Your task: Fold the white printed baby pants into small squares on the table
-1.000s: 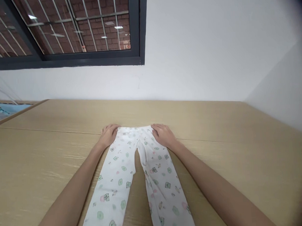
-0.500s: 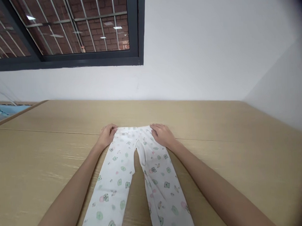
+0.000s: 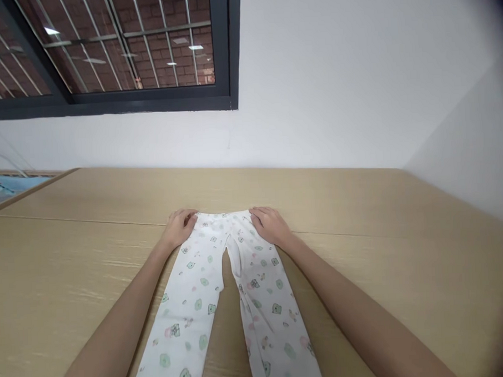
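Note:
White trousers (image 3: 187, 291) with a green and pink cartoon print lie spread on the wooden tabletop. The waistband is at the far end, and both legs run toward me past the bottom of the view. At the left corner of the waistband, my left hand (image 3: 180, 226) is closed on the cloth with thumb and fingers. My right hand (image 3: 270, 224) grips the right corner the same way. Between them the waistband is drawn fairly straight. A fold of cloth stands at the crotch, and the right leg has some creases.
The light wooden tabletop (image 3: 385, 294) has a seam across it and reaches the white wall (image 3: 313, 80). A dark-framed window (image 3: 224, 51) with bars is at the upper left. Blue cloth (image 3: 20, 182) lies beyond the table's left edge.
My left hand has shifted very slightly to the right at the waistband corner. My right hand and the trousers look nearly the same.

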A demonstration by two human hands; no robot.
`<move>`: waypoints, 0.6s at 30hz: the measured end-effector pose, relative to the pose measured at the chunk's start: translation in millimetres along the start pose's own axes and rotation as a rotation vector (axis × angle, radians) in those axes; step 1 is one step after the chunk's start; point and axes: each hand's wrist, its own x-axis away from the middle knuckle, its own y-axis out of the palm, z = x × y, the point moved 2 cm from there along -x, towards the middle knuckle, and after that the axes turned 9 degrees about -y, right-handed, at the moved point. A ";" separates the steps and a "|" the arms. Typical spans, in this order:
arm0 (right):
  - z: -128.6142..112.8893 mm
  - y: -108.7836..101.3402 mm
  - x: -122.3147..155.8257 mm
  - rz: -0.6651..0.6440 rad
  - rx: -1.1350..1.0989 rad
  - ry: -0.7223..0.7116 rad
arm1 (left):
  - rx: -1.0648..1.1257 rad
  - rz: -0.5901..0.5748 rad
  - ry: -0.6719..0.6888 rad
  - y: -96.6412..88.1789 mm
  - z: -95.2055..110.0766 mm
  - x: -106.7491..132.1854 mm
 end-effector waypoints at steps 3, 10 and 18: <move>3.7 -0.4 -1.2 -0.005 -0.005 0.032 | -0.041 0.022 -0.011 -1.3 3.3 4.7; 5.2 -1.1 1.0 -0.021 0.040 0.047 | -0.160 0.095 0.099 -14.1 52.1 17.0; 2.9 -0.5 3.5 -0.002 0.068 0.027 | -0.102 -0.467 0.356 25.2 202.0 164.4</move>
